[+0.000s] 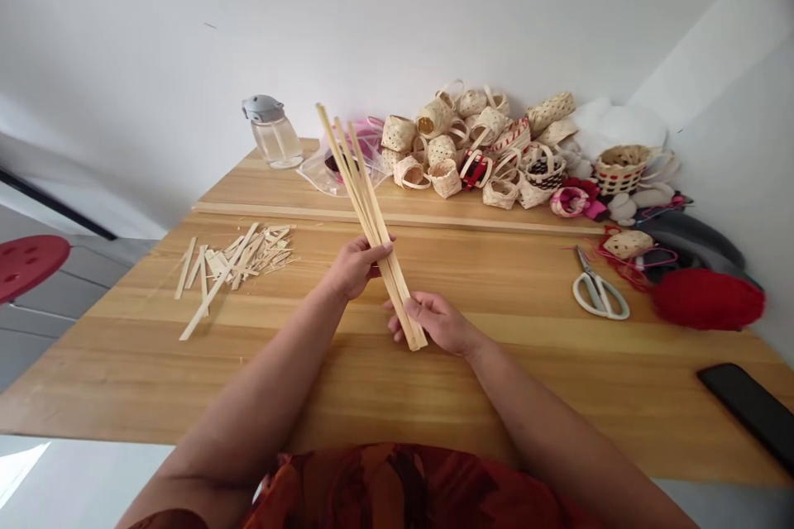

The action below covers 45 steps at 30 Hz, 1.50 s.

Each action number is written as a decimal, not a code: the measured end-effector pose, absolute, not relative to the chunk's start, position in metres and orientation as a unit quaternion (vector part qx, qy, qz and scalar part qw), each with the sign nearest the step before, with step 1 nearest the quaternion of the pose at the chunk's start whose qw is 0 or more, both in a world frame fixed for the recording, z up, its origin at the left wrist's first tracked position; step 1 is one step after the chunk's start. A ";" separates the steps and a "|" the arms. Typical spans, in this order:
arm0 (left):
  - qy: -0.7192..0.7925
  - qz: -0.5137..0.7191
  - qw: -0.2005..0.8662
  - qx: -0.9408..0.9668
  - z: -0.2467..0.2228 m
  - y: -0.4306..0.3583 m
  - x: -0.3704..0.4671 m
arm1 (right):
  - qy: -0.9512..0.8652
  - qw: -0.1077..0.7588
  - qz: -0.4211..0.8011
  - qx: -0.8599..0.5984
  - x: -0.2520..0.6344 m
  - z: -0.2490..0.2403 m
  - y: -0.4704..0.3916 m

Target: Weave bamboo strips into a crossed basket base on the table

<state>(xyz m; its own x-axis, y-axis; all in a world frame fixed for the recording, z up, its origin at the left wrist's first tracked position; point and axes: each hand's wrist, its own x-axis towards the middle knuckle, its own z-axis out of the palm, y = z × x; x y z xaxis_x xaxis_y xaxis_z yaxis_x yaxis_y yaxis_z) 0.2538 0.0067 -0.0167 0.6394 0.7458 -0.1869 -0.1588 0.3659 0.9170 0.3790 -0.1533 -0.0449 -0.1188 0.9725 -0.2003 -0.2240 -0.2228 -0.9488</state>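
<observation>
A bundle of long, pale bamboo strips (pixel 373 215) is held up slantwise over the table, its far ends fanned apart. Around its middle, my left hand (pixel 356 266) is closed, thumb lying across the strips. My right hand (pixel 437 322) grips the near end, with the thumb on top and the fingers partly hidden beneath. The strips' near ends sit almost level with one another. To the left, a pile of short strip offcuts (pixel 248 258) lies on the wooden table (pixel 496 397).
Several small woven baskets (pixel 443 178) crowd the back by the wall. A water bottle (pixel 275 136) stands back left. Scissors (pixel 599 289), red yarn (pixel 710 299) and a black phone (pixel 750 409) lie on the right. One long strip (pixel 484 223) crosses the table.
</observation>
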 end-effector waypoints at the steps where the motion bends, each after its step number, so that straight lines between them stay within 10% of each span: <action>1: 0.306 0.300 0.772 0.470 -0.020 0.007 0.253 | -0.400 0.484 0.621 -0.469 0.382 -0.045 -0.153; 14: 0.323 0.354 0.770 0.421 -0.033 0.005 0.260 | -0.445 0.457 0.476 -0.606 0.394 -0.040 -0.155; 45: 0.248 0.337 0.819 0.392 -0.023 0.009 0.250 | -0.326 0.533 0.550 -0.554 0.399 -0.036 -0.156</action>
